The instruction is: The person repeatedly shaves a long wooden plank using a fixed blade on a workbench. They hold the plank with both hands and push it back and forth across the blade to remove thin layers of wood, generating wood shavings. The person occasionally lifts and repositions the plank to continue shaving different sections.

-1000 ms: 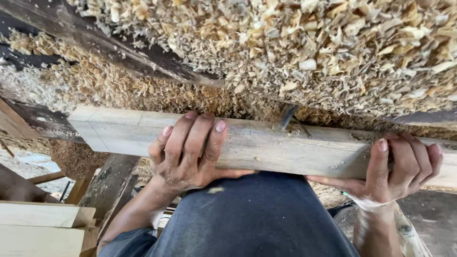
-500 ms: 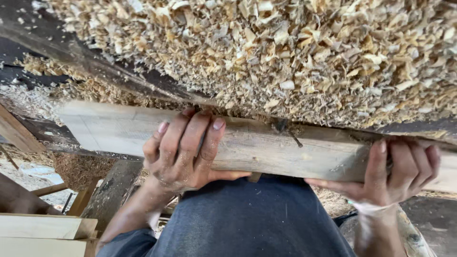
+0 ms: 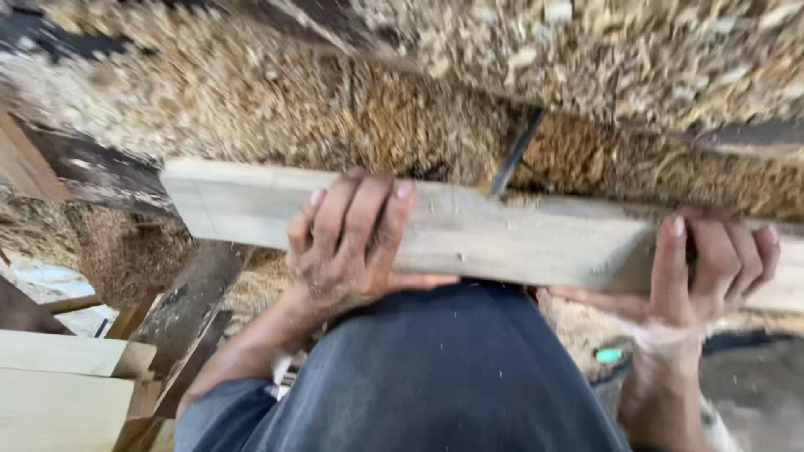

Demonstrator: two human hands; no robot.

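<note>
Head camera, looking down over a dark blue garment: a person grips a pale wooden plank (image 3: 469,226) that lies crosswise, left to right, just beyond the torso. The left hand (image 3: 347,247) is clamped over the plank's near edge at its middle, fingers curled across the top face. The right hand (image 3: 712,268) is wrapped around the right end, which runs out of frame. The two hands sit well apart on the same board, both closed on it.

Compared with the picture half a second earlier, the plank lies lower in the view and nearer the body, and the frame has gone soft with motion blur, so the board or the head is moving. The left end of the plank, with its square-cut face, now shows clear of the heap behind it. The grip itself has not changed: both hands hold the same places as a second ago. Judged from this, the board is being worked back and forth along the bench rather than set down.

A thin dark metal blade (image 3: 515,151) slants up from the plank's far edge, just right of the left hand; whether it touches the wood cannot be told through the blur. Beyond it a deep bank of wood shavings (image 3: 352,109) fills the far side, heaped on dark timbers. At the near left lie stacked pale boards (image 3: 59,381), and a small green object (image 3: 610,355) lies low beside the right wrist.
</note>
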